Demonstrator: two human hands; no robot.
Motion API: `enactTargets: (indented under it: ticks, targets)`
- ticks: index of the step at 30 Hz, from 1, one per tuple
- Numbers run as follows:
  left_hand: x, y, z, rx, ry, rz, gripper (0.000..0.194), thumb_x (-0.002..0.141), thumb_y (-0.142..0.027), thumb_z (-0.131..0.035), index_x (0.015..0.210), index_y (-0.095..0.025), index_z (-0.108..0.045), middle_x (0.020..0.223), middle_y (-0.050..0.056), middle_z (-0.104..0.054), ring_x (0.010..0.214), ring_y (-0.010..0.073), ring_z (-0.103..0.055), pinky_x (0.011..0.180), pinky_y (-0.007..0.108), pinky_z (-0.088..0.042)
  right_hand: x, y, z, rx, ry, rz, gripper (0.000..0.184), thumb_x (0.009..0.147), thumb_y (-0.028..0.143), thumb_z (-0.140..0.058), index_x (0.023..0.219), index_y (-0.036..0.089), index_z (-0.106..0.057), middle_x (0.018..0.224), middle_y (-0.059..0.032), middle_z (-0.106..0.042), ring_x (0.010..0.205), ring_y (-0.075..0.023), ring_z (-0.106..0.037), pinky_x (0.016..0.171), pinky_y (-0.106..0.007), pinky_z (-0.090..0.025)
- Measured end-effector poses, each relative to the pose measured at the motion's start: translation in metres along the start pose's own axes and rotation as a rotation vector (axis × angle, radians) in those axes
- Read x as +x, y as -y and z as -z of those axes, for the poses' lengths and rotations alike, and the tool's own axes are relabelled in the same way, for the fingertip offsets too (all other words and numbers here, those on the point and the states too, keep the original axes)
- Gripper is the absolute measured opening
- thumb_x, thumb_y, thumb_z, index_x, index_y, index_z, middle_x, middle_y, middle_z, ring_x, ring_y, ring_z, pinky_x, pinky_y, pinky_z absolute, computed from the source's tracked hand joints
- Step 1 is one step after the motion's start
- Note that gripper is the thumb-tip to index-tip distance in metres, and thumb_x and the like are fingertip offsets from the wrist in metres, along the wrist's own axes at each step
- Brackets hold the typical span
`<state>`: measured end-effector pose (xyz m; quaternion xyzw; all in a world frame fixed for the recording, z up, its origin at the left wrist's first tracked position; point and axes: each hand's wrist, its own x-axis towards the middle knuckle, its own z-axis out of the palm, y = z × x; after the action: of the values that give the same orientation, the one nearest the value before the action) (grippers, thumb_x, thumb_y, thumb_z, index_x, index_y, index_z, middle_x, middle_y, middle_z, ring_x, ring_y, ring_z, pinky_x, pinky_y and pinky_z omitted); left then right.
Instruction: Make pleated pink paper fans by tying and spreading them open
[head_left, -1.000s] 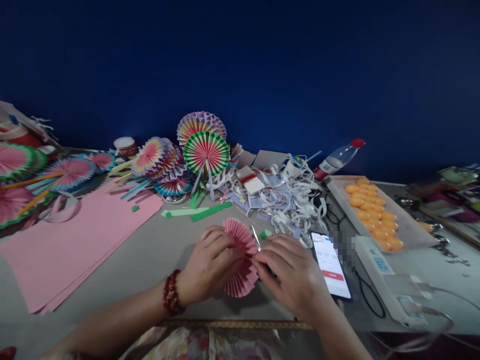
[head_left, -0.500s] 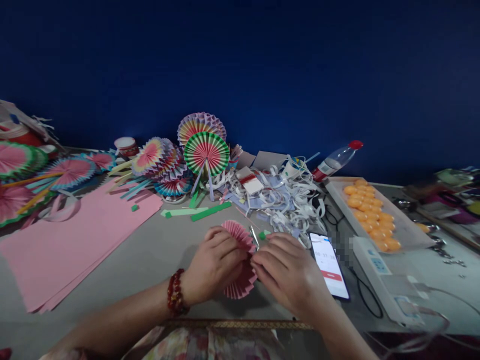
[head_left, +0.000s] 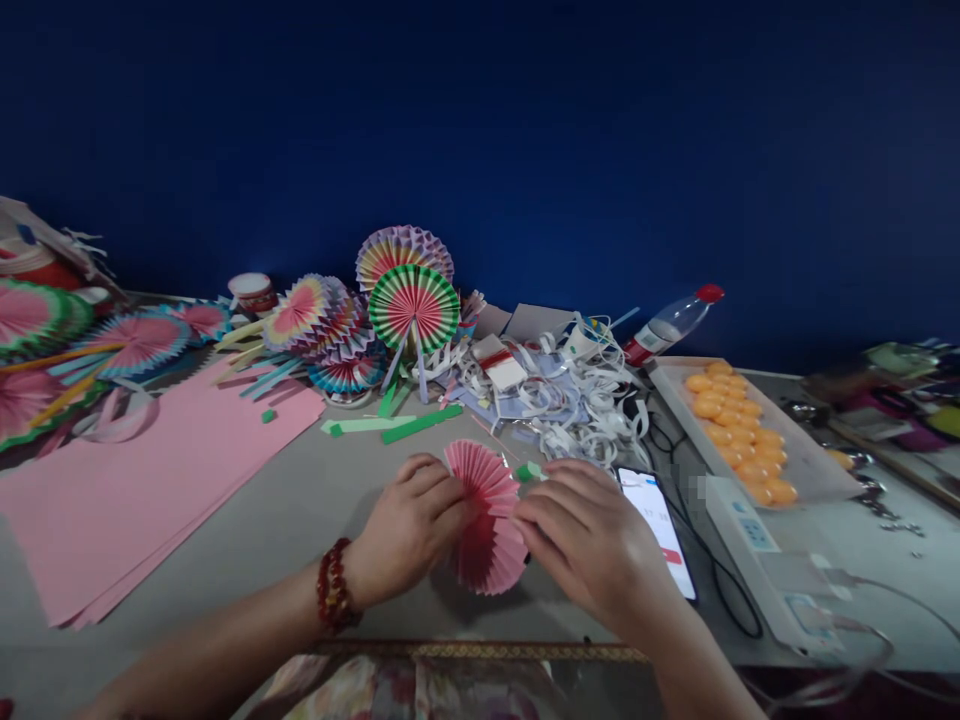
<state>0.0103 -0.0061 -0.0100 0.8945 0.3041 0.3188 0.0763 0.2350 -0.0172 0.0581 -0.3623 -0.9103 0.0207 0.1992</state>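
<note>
A pink pleated paper fan [head_left: 489, 545], spread into a near-round shape, is held between my two hands just above the table. My left hand [head_left: 416, 530] has its fingers closed on the fan's left side. My right hand [head_left: 585, 535] pinches it at the right edge, the fingertips partly hidden. Beyond the fan, close to my right fingers, lies a small green piece of paper [head_left: 529, 471]. Two green paper strips, one dark [head_left: 422, 423] and one pale [head_left: 364, 424], lie farther off on the table.
Pink paper sheets [head_left: 150, 490] lie at left. Finished fans [head_left: 414, 308] stand at the back beside a heap of white paper strips [head_left: 570, 390]. To the right are a phone [head_left: 656, 530], a tray of orange balls [head_left: 814, 470], a tilted bottle [head_left: 675, 320] and a power strip [head_left: 769, 560].
The fan has opened wider and its face is turned more toward me. My left hand has shifted slightly left, my right hand slightly right.
</note>
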Motion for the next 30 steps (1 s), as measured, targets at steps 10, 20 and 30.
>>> enactTargets:
  ticks: [10,20,30]
  targets:
    - [-0.002,-0.001,-0.002,0.087,0.029,0.006,0.023,0.099,-0.017,-0.043,0.087,-0.017,-0.063,0.081,0.007,-0.068,0.077,0.0211,-0.058,0.085,0.04,-0.045,0.001,-0.001,-0.003,-0.019,0.017,0.017,0.016,0.092,0.01,-0.053,0.089,0.021,-0.065,0.077,-0.0012,-0.068,0.076,-0.0178,-0.062,0.091,-0.04,-0.046]
    - [-0.028,0.019,-0.006,-0.168,-0.183,0.258,0.007,0.095,-0.018,-0.057,0.096,-0.019,-0.064,0.088,0.006,-0.07,0.083,0.0192,-0.063,0.082,0.034,-0.048,-0.014,-0.014,-0.014,0.157,-0.156,-0.14,0.008,0.094,0.016,-0.056,0.092,0.021,-0.062,0.084,-0.0032,-0.07,0.082,-0.0197,-0.063,0.083,-0.037,-0.049]
    - [-0.014,0.016,-0.007,-1.306,0.053,0.876,0.033,0.085,-0.047,-0.07,0.086,-0.016,-0.061,0.067,-0.004,-0.054,0.05,0.0066,-0.043,0.047,0.018,-0.034,-0.027,0.0,-0.039,0.287,-0.341,-0.094,0.017,0.086,0.005,-0.059,0.093,0.021,-0.061,0.08,-0.0025,-0.069,0.076,-0.0175,-0.064,0.087,-0.04,-0.052]
